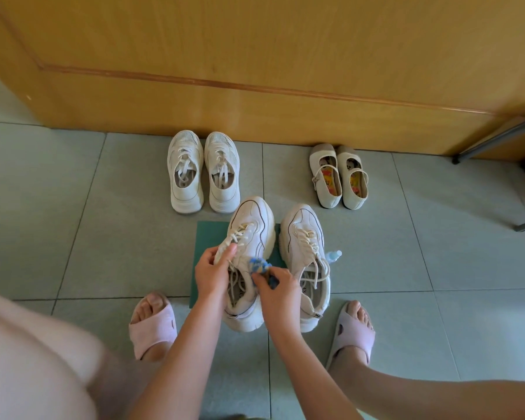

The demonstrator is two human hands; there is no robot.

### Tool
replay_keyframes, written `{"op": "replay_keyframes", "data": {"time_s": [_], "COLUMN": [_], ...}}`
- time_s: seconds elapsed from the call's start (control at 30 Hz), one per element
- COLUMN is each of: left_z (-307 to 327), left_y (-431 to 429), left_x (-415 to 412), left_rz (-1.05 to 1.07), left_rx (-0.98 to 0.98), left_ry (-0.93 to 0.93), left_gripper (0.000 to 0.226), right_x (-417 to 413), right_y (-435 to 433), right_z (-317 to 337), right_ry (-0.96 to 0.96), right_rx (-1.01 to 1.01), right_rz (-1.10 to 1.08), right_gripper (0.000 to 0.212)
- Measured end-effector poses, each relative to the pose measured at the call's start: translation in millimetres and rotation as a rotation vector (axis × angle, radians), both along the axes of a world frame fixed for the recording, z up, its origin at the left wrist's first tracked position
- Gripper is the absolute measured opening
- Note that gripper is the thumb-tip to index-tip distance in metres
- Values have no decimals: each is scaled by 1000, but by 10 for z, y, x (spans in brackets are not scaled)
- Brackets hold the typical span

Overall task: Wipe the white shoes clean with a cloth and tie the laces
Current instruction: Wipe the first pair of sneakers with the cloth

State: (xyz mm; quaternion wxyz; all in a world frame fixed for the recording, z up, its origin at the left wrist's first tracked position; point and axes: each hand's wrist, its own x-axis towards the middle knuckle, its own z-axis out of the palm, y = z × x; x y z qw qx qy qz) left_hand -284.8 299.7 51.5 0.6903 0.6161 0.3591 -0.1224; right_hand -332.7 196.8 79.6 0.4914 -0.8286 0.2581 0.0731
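I'm seeing L hand (212, 275) gripping near white shoe (252, 222) at its laces, over green mat (209, 237). R hand (278, 294) is pinching blue cloth (259, 265) against its collar, fingers hiding most of it. Bottle (334, 255) is peeking from behind second shoe (303, 231).

One view: wide-angle head cam, worn by the person. Faces forward and steeply down onto the tiled floor (73, 222). Left hand (211, 275) and right hand (281, 294) sit close, lower centre. Wooden door (255, 40) fills the top, farther off. Straight lines bow toward the frame edges.
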Motion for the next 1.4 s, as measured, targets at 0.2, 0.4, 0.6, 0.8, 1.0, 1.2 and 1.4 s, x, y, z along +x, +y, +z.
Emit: {"op": "replay_keyframes", "data": {"time_s": [0.2, 0.4, 0.6, 0.8, 1.0, 1.2, 1.4], "left_z": [17, 7, 4, 16, 55, 58, 38], "left_y": [-1, -21, -46, -1, -27, -36, -103], "left_x": [5, 0, -2, -1, -11, -5, -22], "left_rz": [20, 11, 44, 15, -2, 12, 56], "left_rx": [-55, -45, -67, -65, -58, -13, -3], "left_ry": [2, 2, 15, 16, 20, 10, -1], "left_gripper": [14, 19, 12, 18, 18, 18, 21], "right_x": [138, 658, 376, 7, -134, -124, -474], "right_y": [-136, -5, 85, -123, -161, 25, 51], "right_z": [257, 109, 19, 166, 279, -20, -27], "right_ry": [-50, -96, -78, 70, 22, 46, 65], "right_rx": [60, -95, -153, -77, 14, 66, 222], "right_rz": [87, 79, 131, 229, 64, -40, -86], "right_gripper": [11, 35, 27, 12, 23, 34, 19]}}
